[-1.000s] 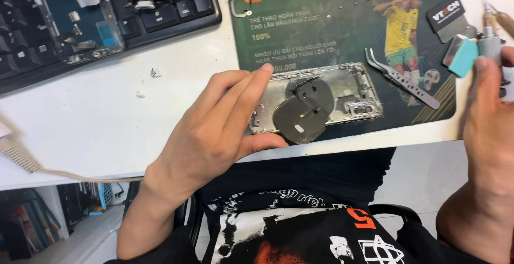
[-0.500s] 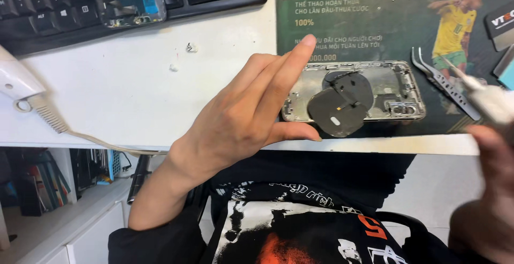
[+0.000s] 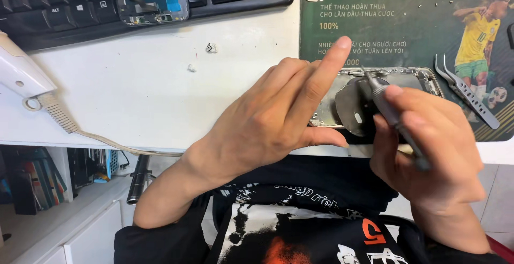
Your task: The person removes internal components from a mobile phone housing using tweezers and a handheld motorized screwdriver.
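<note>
You are steadying the opened phone housing point(image 3: 417, 79) on the green mat point(image 3: 396, 28) at the worktop's edge with your left hand point(image 3: 278, 119), fingers extended; your right hand point(image 3: 428, 146) is gripping a screwdriver point(image 3: 385, 103). Keep its tip vertical, pressing lightly.

phone housing point(image 3: 423, 76): silver, opened, flat on green mat | screwdriver point(image 3: 388, 111): slim grey, tilted, tip inside housing
</note>
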